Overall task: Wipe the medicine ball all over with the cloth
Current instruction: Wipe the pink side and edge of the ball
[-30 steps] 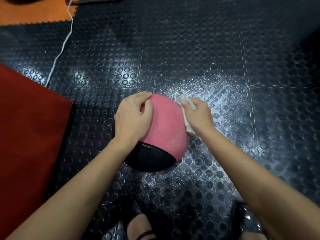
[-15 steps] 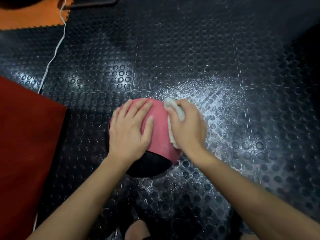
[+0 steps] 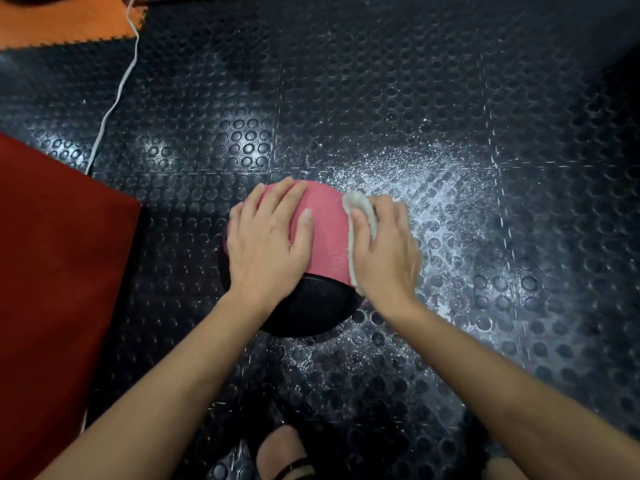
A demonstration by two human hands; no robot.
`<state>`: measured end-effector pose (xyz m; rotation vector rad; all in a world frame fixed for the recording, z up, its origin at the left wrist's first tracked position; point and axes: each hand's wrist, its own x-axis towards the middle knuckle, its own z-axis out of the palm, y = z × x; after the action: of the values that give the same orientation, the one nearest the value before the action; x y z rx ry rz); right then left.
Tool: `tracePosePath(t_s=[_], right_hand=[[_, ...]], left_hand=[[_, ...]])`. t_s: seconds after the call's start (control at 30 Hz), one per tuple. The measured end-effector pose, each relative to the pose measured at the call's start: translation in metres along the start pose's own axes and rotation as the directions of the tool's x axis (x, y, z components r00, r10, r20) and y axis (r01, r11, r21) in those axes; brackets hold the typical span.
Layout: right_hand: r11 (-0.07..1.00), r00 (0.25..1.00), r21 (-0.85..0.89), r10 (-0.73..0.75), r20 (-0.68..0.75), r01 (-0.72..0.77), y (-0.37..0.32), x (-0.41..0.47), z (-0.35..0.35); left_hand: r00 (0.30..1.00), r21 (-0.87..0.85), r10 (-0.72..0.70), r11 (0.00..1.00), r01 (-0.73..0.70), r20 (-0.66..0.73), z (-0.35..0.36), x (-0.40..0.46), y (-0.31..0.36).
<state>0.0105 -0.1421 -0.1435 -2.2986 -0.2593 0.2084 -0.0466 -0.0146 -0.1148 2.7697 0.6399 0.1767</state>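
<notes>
Medicine ball (image 3: pixel 327 233), pink on top with a black textured panel on the near side, sits on the black studded rubber floor (image 3: pixel 381 98) just ahead of the person's feet. Left hand (image 3: pixel 266 244) lies flat across the ball's upper left, fingers straight and spread, thumb reaching toward the middle, gripping nothing. Right hand (image 3: pixel 384 251) presses a white cloth (image 3: pixel 360 216) against the ball's right side; cloth bunched under the palm, its edge showing along the thumb and above the fingertips, fingers curved over it. Pale speckled residue on the floor to the right of and behind the ball. Red mat (image 3: pixel 59 271) at left, apart from the ball. Thin white cord (image 3: pixel 114 102) runs from top left down to the mat's corner. Orange floor tile (image 3: pixel 52 19) with a toothed edge in the far left corner.
</notes>
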Motion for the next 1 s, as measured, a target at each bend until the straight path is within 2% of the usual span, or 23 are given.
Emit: tracePosePath(t_s=[0.13, 0.3, 0.43, 0.53, 0.63, 0.8, 0.93, 1.0], right_hand=[[0.987, 0.987, -0.028, 0.157, 0.024, -0.156, 0.007, 0.033, 0.002], [0.987, 0.988, -0.086, 0.140, 0.059, -0.135, 0.017, 0.051, 0.000], [0.979, 0.983, -0.143, 0.160, 0.093, -0.146, 0.004, 0.060, -0.003], [0.989, 0.999, -0.148, 0.009, 0.032, -0.004, -0.009, 0.021, -0.010], [0.970, 0.988, -0.191, -0.154, 0.008, 0.152, -0.010, -0.011, -0.016], [0.976, 0.998, -0.210, -0.061, -0.011, 0.057, -0.010, 0.029, -0.009], [0.967, 0.990, -0.215, -0.143, -0.004, 0.139, -0.012, -0.009, -0.014], [0.971, 0.992, -0.202, -0.128, 0.003, 0.126, -0.011, 0.006, -0.013]], left_hand=[[0.999, 0.052, -0.007, 0.999, 0.005, 0.037, 0.002, 0.003, 0.011], [0.988, 0.114, 0.137, 0.983, -0.144, 0.067, 0.003, 0.004, 0.011], [0.998, 0.131, 0.065, 0.989, -0.067, 0.019, 0.006, 0.006, 0.015], [1.000, 0.095, 0.008, 0.995, -0.006, -0.017, 0.008, 0.008, 0.018], [0.999, 0.085, 0.026, 0.996, -0.023, -0.035, 0.009, 0.006, 0.016], [1.000, 0.097, -0.015, 0.995, 0.016, -0.015, 0.010, 0.006, 0.022], [0.998, 0.091, 0.011, 0.996, -0.006, -0.060, 0.010, 0.007, 0.019], [0.999, 0.109, 0.022, 0.994, -0.017, -0.048, 0.010, 0.005, 0.019]])
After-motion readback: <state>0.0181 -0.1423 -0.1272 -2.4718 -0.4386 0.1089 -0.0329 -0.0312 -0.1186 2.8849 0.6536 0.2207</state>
